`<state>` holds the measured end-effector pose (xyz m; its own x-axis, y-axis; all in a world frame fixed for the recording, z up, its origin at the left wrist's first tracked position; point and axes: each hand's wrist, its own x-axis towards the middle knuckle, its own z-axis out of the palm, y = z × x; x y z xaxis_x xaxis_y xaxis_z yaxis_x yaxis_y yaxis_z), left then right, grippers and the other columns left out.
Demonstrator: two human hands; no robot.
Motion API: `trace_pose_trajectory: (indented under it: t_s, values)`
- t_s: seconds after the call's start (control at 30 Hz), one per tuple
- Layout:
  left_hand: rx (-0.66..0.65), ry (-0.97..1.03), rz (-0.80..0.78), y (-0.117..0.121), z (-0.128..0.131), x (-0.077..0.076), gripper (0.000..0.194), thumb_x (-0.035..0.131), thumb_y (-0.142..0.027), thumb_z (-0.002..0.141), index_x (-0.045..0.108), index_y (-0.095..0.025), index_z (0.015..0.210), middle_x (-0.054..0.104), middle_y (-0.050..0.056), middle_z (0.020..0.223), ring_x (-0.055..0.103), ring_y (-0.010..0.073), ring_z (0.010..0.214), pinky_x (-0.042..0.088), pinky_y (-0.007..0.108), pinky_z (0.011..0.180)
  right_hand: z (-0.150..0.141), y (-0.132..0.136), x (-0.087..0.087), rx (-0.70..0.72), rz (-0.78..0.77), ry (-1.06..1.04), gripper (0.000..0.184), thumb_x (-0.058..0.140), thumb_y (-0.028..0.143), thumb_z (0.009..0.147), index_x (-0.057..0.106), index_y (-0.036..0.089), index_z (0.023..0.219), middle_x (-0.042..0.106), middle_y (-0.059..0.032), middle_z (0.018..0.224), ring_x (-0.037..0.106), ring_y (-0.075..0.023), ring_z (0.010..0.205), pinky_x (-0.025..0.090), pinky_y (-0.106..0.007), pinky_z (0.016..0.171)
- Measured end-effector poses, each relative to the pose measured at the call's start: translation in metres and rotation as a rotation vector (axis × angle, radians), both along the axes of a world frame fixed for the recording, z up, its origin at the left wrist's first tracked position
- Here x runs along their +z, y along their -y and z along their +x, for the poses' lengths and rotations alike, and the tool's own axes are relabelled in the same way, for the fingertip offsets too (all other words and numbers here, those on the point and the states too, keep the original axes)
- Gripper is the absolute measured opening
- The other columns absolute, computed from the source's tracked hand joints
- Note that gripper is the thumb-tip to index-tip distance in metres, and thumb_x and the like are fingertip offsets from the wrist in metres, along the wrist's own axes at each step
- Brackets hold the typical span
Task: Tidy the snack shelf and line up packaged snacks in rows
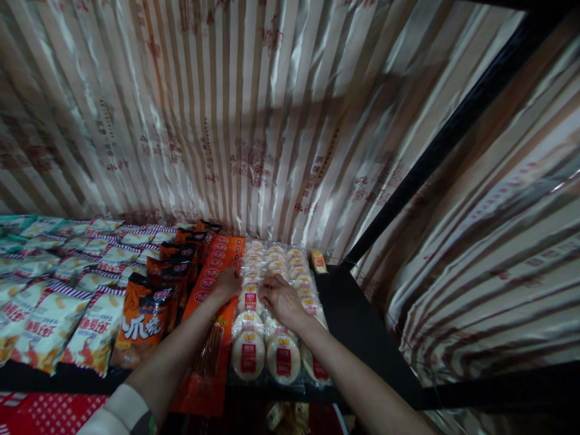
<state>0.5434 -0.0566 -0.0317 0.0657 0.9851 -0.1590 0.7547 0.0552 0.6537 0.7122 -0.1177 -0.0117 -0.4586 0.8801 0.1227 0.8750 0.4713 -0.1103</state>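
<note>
Clear packets of round white rice crackers with red labels stand in three columns on a black shelf. My left hand is at the left edge of the left column, over a long orange snack bag; its fingers are curled and what they hold is hidden. My right hand lies over the middle column, its fingers bent together against the packets beside the left column. The two hands face each other with part of the left column between them.
Orange-and-black snack bags stand left of the long orange bag. Further left are rows of white snack bags. A small yellow packet sits at the back right on the black shelf. Striped sheeting and a dark post border the shelf.
</note>
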Motion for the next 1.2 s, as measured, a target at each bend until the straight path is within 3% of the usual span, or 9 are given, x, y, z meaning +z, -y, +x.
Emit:
trace_pose_trajectory:
  t_s: [0.27,0.4,0.63,0.97,1.2]
  values:
    - [0.016,-0.010,-0.005,-0.001,0.001,-0.001,0.010,0.051,-0.010,0.078,0.060,-0.015,0.078,0.065,0.002,0.064,0.061,0.0131,0.061,0.040,0.021,0.056,0.004,0.002,-0.006,0.121,-0.064,-0.038,0.031,0.045,0.034,0.093,0.068,0.021,0.078,0.067,-0.0027,0.082,0.058,-0.0159,0.085,0.036,-0.032,0.092]
    - [0.021,-0.021,-0.010,-0.001,0.001,-0.001,0.011,0.051,-0.010,0.078,0.061,-0.015,0.078,0.066,0.003,0.067,0.061,0.0127,0.061,0.040,0.020,0.056,0.001,0.006,-0.001,0.136,-0.087,0.001,0.028,0.052,0.041,0.089,0.069,0.021,0.080,0.067,-0.0032,0.086,0.057,-0.0177,0.090,0.037,-0.031,0.091]
    - [0.013,-0.022,-0.012,-0.001,0.001,0.001,0.010,0.052,-0.012,0.079,0.061,-0.015,0.077,0.066,0.003,0.065,0.061,0.0130,0.062,0.040,0.020,0.056,-0.013,0.009,0.003,0.018,-0.073,0.178,0.022,0.051,0.028,0.086,0.070,0.017,0.083,0.069,-0.0092,0.090,0.058,-0.0202,0.092,0.033,-0.032,0.097]
    - [0.020,-0.025,-0.008,-0.002,0.002,-0.003,0.012,0.051,-0.012,0.078,0.062,-0.014,0.080,0.065,0.003,0.063,0.061,0.0138,0.062,0.041,0.021,0.057,-0.003,0.006,0.001,0.101,-0.163,0.025,0.016,0.057,0.033,0.084,0.068,0.021,0.082,0.069,-0.0033,0.082,0.060,-0.0175,0.085,0.036,-0.031,0.091]
    - [0.016,-0.034,-0.008,-0.003,0.002,-0.003,0.012,0.051,-0.011,0.077,0.063,-0.015,0.080,0.066,0.003,0.064,0.062,0.0142,0.064,0.041,0.022,0.060,-0.004,-0.001,-0.006,0.118,-0.250,-0.031,0.004,0.069,0.023,0.073,0.068,0.020,0.076,0.069,-0.0022,0.080,0.059,-0.0165,0.079,0.037,-0.029,0.085]
